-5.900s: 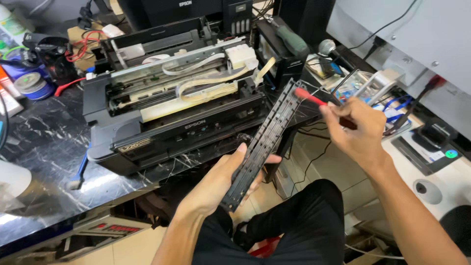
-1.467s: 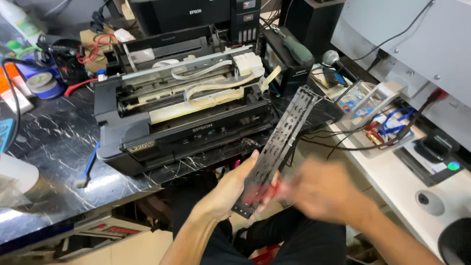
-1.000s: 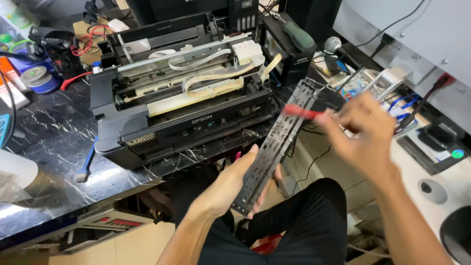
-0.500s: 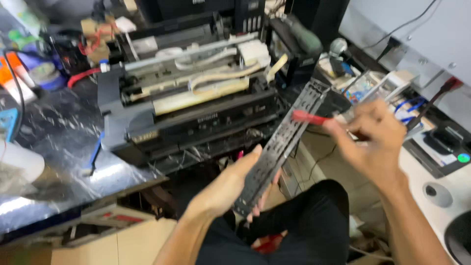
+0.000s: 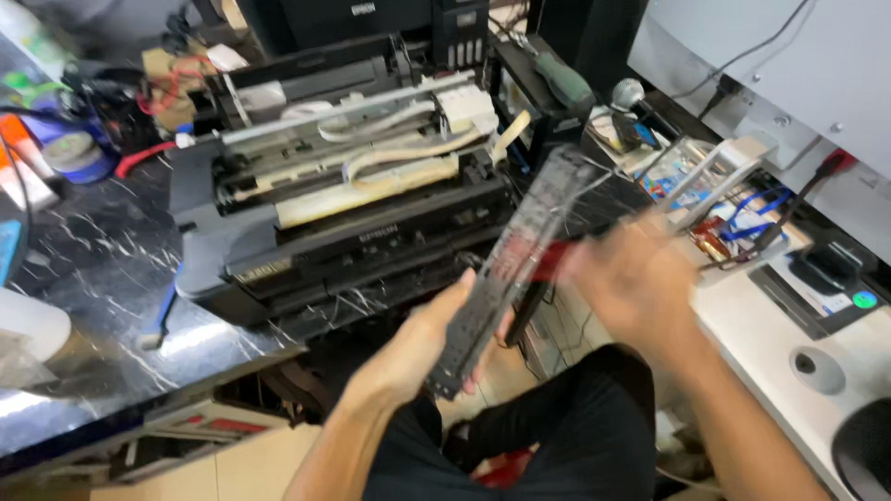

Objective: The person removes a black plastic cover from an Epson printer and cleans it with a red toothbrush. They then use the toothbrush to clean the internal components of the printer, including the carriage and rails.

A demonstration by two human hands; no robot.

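My left hand grips the lower end of a long black perforated plastic strip that slants up to the right over my lap. My right hand is blurred with motion, close to the strip's middle on its right side. It holds a red-handled tool whose end is at the strip. Behind them an opened black printer with white tubes and ribbon cable exposed sits on the dark marbled table.
A green-handled screwdriver lies behind the printer. A clear tray of small parts and blue cables sit on the white bench at the right. Tape rolls and clutter crowd the table's far left. A blue-handled tool lies by the printer's front left.
My right hand with the red-handled tool has swung down and in to the strip's middle and is blurred. The left hand keeps hold of the strip's lower end.
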